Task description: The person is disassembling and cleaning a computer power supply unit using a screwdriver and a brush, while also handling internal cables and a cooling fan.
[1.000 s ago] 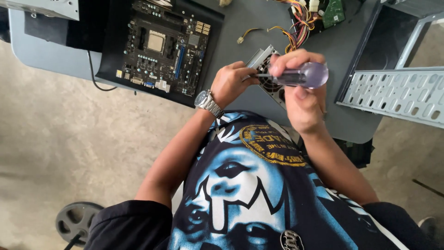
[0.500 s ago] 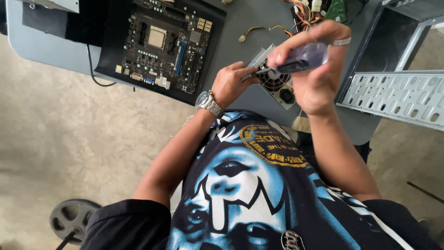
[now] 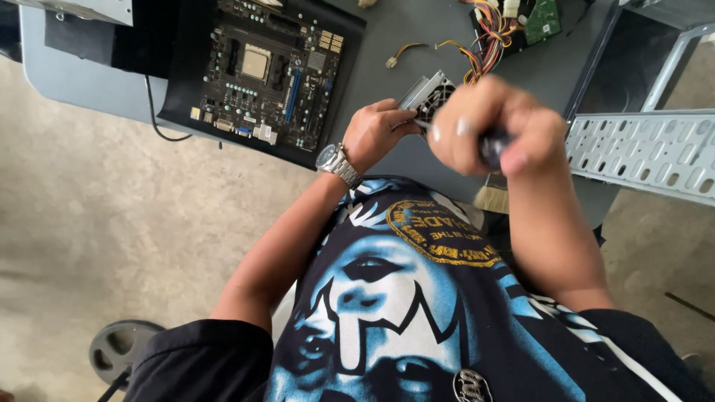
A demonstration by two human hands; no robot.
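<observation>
Head view: left hand [image 3: 376,134] pinches the metal power supply [image 3: 428,93] near the grey table's [image 3: 387,37] front edge. Right hand [image 3: 488,126], blurred, is closed around a screwdriver handle [image 3: 493,147] just beside it. Motherboard [image 3: 272,67] lies left, perforated case panel [image 3: 644,152] right.

The power supply [image 3: 428,93] under my left hand [image 3: 376,134] is bare grey sheet metal with a dull sheen, and the wristwatch [image 3: 337,164] above it is polished steel. In my right hand [image 3: 491,126] the screwdriver handle [image 3: 493,147] looks like smooth, dark, glossy plastic, though it is blurred. The table [image 3: 387,30] is matt grey, the drive cage [image 3: 640,152] is perforated matt metal, and the floor [image 3: 112,238] is rough concrete.
</observation>
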